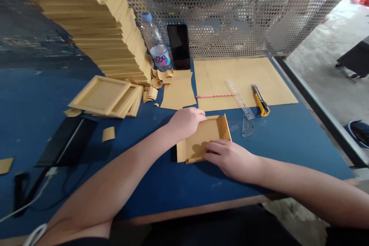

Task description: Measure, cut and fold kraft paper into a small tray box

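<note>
Cardboard tray (211,132), half folded from brown card, lay just below the middle of the frame on a blue table (288,146), its right-hand flap standing up while a person worked it with two bare hands. The left hand (187,121) came in from the lower left, its fingers curled together and clamped over the tray's far left corner. The right hand (230,157) reached in from the lower right, its fingers stretched out and close together, pressed flat on the near folded edge rather than closed around it. Just above the tray lay a large cardboard sheet (245,78), with a pink pencil (215,95) and a clear ruler (240,99) on it and a yellow utility knife (261,100) at its lower right. A clear protractor (248,126) sat on the table just right of the tray. A smaller cut sheet (178,92) and curled scraps (151,92) lay above the left hand. Finished trays (103,96) leaned together at centre left, below a tall stack of cardboard (95,23) filling the upper left. A water bottle (155,44) and a dark phone (179,46) stood against a perforated metal screen (245,11) along the top. A black device (66,142) with a cable lay at lower left.
</note>
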Tool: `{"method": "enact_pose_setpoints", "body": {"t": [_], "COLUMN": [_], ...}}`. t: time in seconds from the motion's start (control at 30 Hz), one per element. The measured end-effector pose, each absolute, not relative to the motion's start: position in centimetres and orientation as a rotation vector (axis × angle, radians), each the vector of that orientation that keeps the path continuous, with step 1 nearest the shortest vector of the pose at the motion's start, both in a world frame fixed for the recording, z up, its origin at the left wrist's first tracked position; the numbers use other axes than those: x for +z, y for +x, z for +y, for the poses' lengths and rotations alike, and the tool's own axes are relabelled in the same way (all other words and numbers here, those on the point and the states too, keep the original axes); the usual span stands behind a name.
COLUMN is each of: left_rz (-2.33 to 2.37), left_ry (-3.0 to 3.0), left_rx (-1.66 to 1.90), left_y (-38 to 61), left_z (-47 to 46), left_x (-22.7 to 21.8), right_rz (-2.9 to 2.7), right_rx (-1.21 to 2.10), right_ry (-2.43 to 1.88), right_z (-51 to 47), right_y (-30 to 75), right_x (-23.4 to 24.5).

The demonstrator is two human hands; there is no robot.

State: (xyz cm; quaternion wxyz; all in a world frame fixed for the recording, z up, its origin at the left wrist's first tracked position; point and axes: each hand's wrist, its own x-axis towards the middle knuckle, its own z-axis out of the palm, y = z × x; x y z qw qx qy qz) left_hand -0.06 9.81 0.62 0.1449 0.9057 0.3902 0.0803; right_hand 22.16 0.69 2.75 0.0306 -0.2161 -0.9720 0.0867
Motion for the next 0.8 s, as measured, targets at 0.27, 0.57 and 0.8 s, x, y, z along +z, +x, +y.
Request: {"method": "enact_pose_setpoints", "body": {"t": [0.27, 0.57, 0.8], "left_rz": [1.159, 1.096, 1.123], "left_ry": [2.649, 2.712, 2.706], "left_rx": [0.225, 0.186, 0.127], "left_y": [0.4, 0.2, 0.1], "left_z": [9.1, 8.3, 7.9], "left_x": [1.3, 2.8, 3.0], "right_rz": [-3.008, -2.925, -2.879], "right_rx": [0.215, 0.226, 0.18], "right_ry": [-0.69, -0.663, -0.665], "right_z": [0.7, 0.5, 0.1], "right_y": [21.9, 22.1, 20.7], "right_x": [2.8, 1.7, 1.4]}}
